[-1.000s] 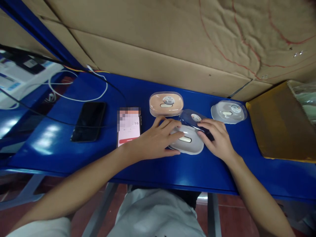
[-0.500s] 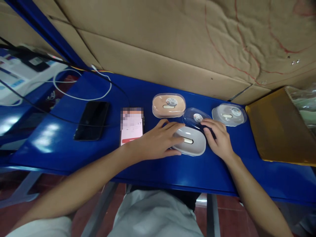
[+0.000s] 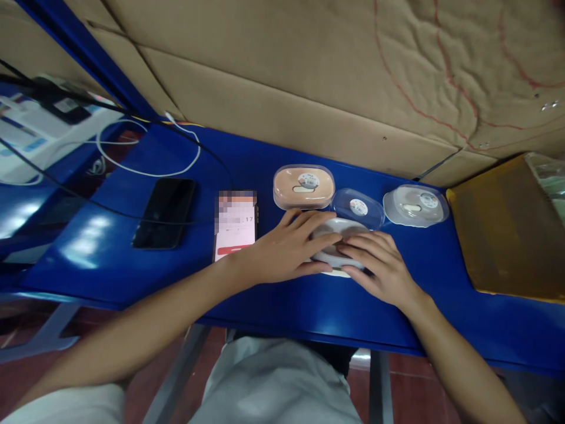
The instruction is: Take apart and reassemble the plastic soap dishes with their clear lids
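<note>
A grey oval soap dish (image 3: 346, 224) lies between my two hands in the head view, with a pale rim (image 3: 339, 272) showing beneath its near side. My left hand (image 3: 302, 247) holds its left end, thumb at the near side and fingers over the top. My right hand (image 3: 379, 265) grips the right end, its fingertips reaching over the middle. The fingers hide most of the dish's centre. Just behind it is a clear plastic lid (image 3: 339, 207) with a round label. A peach soap dish (image 3: 286, 191) under a clear cover sits at the back left.
Another covered white soap dish (image 3: 399, 213) stands right of the lid, near a brown cardboard box (image 3: 503, 235). Left of my hands lie a lit phone (image 3: 236, 229) and a dark phone (image 3: 165, 215). A white cable (image 3: 154, 175) loops behind them, before the cardboard wall (image 3: 273, 76).
My right hand has moved left from the clear lid onto the grey dish, and now covers its right end. The dish appears slightly raised, with a pale edge showing below. My left hand stays on it.
</note>
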